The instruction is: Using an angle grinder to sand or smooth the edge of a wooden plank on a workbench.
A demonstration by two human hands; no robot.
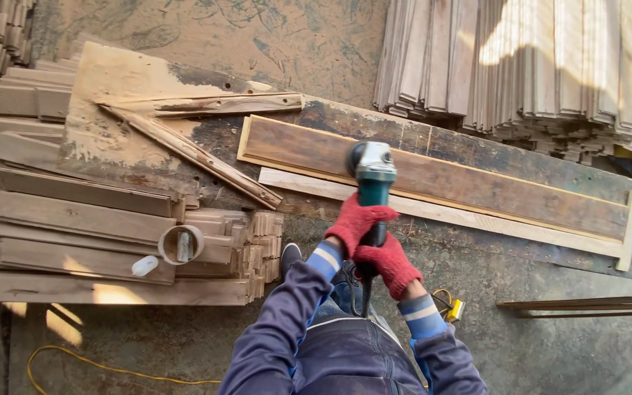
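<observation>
Grinder (371, 172) down on the long board (433, 175)!
Left hand (358, 222) and right hand (390, 263), red-gloved, both clamp its body for steadiness, head meeting the plank on the workbench (477, 256).

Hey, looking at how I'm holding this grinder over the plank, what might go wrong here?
The angle grinder sits on a thin pale strip beside the dark plank; no clamp shows, so the strip might shift or kick. Both gloved hands, left hand and right hand, grip close together on the rear handle, which may limit control. The power cord hangs between your knees and could snag.
</observation>
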